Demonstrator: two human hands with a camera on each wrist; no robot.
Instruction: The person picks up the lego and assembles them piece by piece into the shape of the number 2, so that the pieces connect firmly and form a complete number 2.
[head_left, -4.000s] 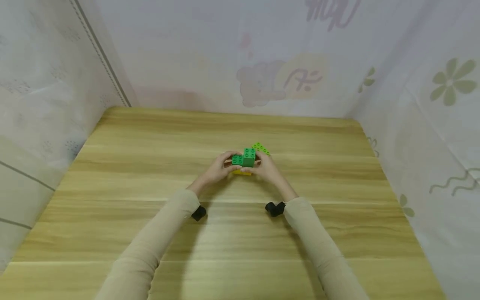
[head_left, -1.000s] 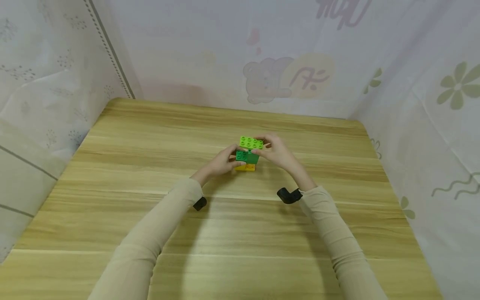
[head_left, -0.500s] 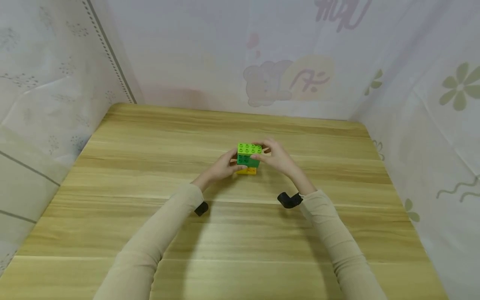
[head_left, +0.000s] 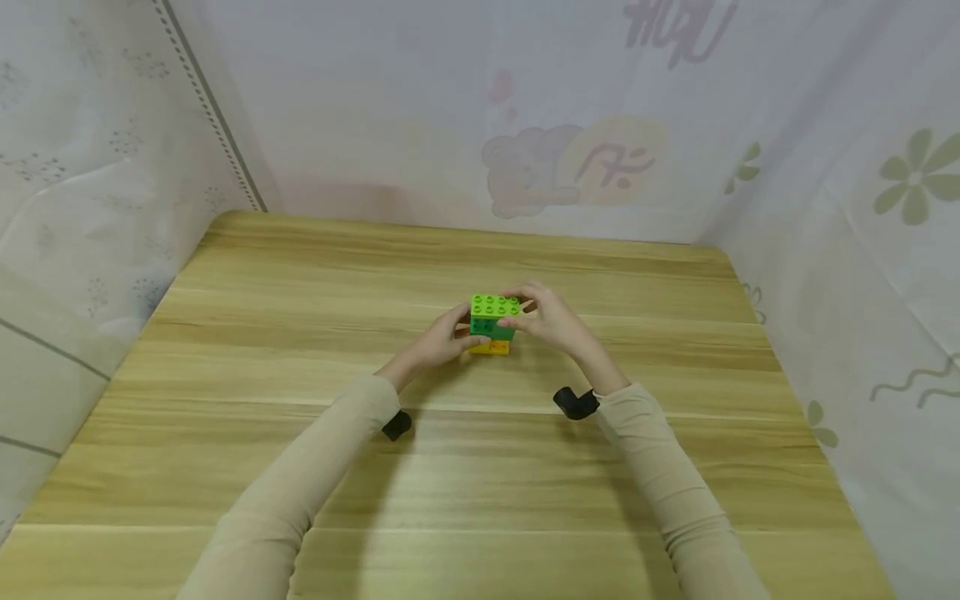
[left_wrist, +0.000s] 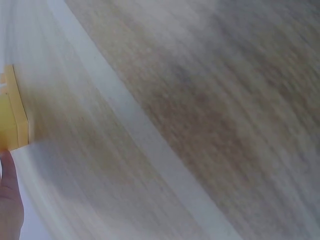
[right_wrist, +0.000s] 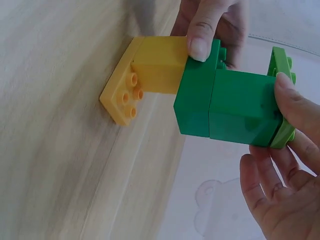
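In the head view a stack of toy building bricks stands on the table, between both hands. Its base is a flat yellow plate with a yellow block on it. Above come a wider dark green brick and a dark green cube-like block. A lime green studded plate lies across the top, overhanging to the left. My left hand grips the wide green brick, thumb on its near side. With thumb and fingers my right hand pinches the lime plate's right end.
The wood-grain table reaches back to a pale printed curtain. More printed cloth hangs at the left and right sides. Black wrist mounts stick out from under both sleeves.
Four seconds ago the lime plate lay behind the stack. My right hand has since taken it, brought it over the green blocks and lowered it onto them. My left hand has kept its grip.
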